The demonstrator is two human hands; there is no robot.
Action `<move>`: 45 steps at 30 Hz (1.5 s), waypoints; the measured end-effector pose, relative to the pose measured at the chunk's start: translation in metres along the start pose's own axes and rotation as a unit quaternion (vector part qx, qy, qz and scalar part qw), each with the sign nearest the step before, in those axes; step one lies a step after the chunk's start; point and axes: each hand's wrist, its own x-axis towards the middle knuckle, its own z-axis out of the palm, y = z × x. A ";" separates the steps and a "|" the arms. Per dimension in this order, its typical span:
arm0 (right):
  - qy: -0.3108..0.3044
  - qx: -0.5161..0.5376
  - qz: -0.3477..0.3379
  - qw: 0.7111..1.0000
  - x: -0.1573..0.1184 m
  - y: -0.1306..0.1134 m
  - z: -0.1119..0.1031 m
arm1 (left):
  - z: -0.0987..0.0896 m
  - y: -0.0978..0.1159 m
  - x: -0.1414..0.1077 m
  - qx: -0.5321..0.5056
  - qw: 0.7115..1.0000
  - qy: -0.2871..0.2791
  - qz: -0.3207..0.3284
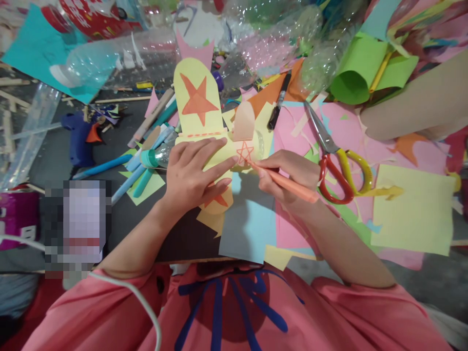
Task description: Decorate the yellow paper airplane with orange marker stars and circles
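Clock positions are taken from the small drawn star. We find a cluttered dark worktop (pixel 127 214), crowded with paper and craft scraps. A loose clear bottle (pixel 127 56) lies towards ten o'clock. The paper-wrapped bottle (pixel 231 147) lies on its side before the person, its green cap (pixel 148 158) at nine o'clock. We note scissors (pixel 331 148) at three o'clock, their handles near the right wrist; a sideways sweep of that arm could snag them and jolt the line. The left hand (pixel 195 170) lies over the wrapped bottle, fingers spread apart. Should its pressure ease, we judge the round body could roll and the stroke stray. The right hand (pixel 288 173) is closed around the pen. A yellow flap (pixel 201 92) bearing an orange star stands out between ten and eleven o'clock; a knock from the left knuckles could crease it. The orange pen (pixel 288 184) slants away to four o'clock, its tip at the work. The star outline (pixel 244 152) sits close by the left index fingertip; we consider smearing possible if the ink is wet and that finger slides.
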 end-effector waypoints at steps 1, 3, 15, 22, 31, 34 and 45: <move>0.001 -0.003 -0.004 1.000 0.000 0.001 0.000 | 0.000 0.000 0.000 -0.006 1.000 -0.003 -0.002; 0.011 -0.016 -0.019 1.000 -0.001 0.002 0.001 | -0.001 0.000 0.001 -0.009 1.000 -0.003 -0.001; 0.030 -0.058 -0.059 0.996 0.000 0.006 0.000 | 0.001 0.001 0.004 0.029 0.998 0.039 0.030; 0.083 0.037 0.040 0.995 -0.004 0.004 0.006 | -0.001 0.004 0.010 0.037 0.996 0.065 0.043; 0.144 0.211 0.159 0.954 -0.007 0.013 0.009 | -0.002 0.003 0.004 -0.033 0.999 0.024 0.009; 0.105 0.221 0.157 0.957 -0.001 0.009 0.011 | -0.002 0.002 0.005 -0.025 0.999 0.035 0.014; 0.053 0.240 0.184 0.952 0.045 0.014 0.017 | -0.004 -0.003 0.003 -0.059 0.998 0.019 -0.006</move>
